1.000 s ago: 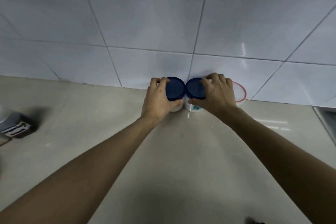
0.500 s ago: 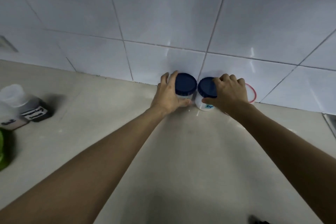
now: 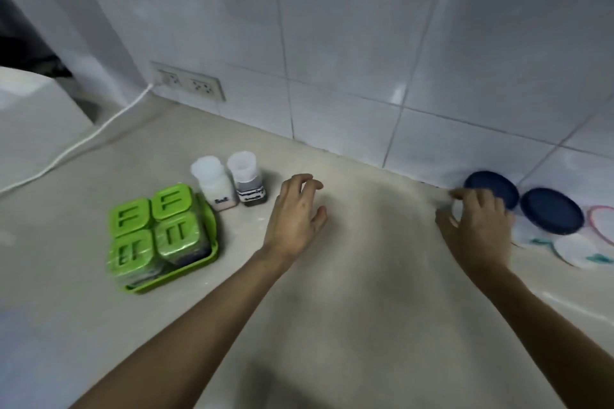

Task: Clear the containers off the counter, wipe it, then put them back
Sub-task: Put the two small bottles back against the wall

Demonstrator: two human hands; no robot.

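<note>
Beige, smooth stone-like counter [image 3: 349, 325] fills the near field, crossed by two bare forearms reaching away from the camera. The left hand [image 3: 295, 219] hovers over bare counter with its fingers spread and loosely curled, holding nothing. The right hand [image 3: 478, 226] sits beside the nearer dark-blue-lidded white round jar [image 3: 491, 189], fingers apart and bent; blur hides whether the fingertips touch the jar. To the left, a bright green plastic tray [image 3: 186, 272] carries four square clear containers with green lids [image 3: 156, 226], packed two by two. Just behind the tray stand two small clear bottles with white caps, side by side: the salt bottle [image 3: 216, 188] with pale contents, and the dark-filled bottle [image 3: 247, 183] to its right. At the far right, a second dark-blue-lidded white jar [image 3: 551, 211] stands just beside the first, with a pink-rimmed round container [image 3: 603, 222] next to it, all close to the white tiled wall [image 3: 332, 43]. Farther left on that wall, a white double socket [image 3: 189, 81] holds a white cable [image 3: 83, 139] trailing across the counter.
</note>
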